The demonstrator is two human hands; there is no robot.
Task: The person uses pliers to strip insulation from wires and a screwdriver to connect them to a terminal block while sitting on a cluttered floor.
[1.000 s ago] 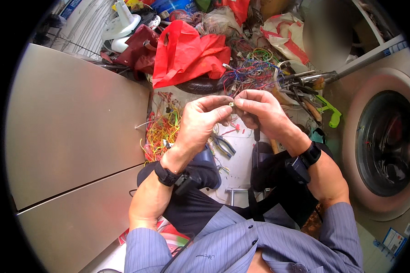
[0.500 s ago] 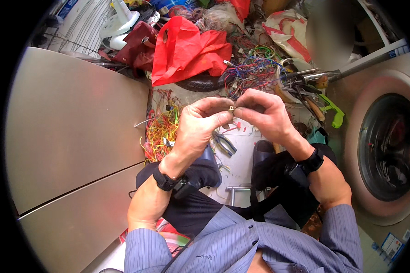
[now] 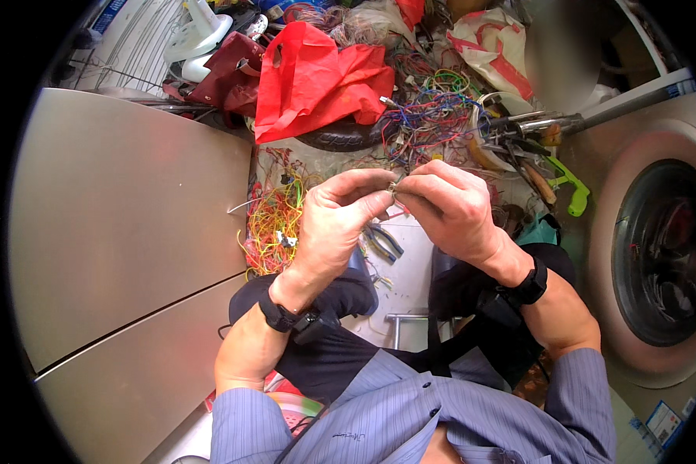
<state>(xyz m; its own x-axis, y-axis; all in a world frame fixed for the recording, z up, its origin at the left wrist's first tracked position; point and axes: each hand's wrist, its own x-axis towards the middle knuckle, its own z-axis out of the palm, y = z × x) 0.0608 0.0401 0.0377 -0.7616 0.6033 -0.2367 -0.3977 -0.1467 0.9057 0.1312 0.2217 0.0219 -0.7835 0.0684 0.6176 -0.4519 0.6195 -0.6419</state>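
My left hand (image 3: pixel 340 216) and my right hand (image 3: pixel 456 209) meet in the middle of the view, both pinching a tiny pale part (image 3: pixel 392 188), perhaps a connector, mostly hidden by the fingertips. Below them on the floor lie blue-handled pliers (image 3: pixel 384 243) and small wire scraps (image 3: pixel 375 278). A tangle of yellow, orange and red wires (image 3: pixel 271 236) is beside my left hand, and a mixed heap of coloured wires (image 3: pixel 425 116) is beyond the hands.
Steel-coloured doors (image 3: pixel 124 216) stand at left, a front-loading machine (image 3: pixel 661 247) at right. A red bag (image 3: pixel 309 93) lies over a tyre (image 3: pixel 340 138). A container of tools (image 3: pixel 510 131), a green plastic tool (image 3: pixel 577 199) and a white stand (image 3: pixel 197 42) are around. A metal bar (image 3: pixel 410 317) crosses between my legs.
My right hand has turned, its fingers now lying more over the small part and hiding more of it. Both hands are slightly lower and still meet at their fingertips.
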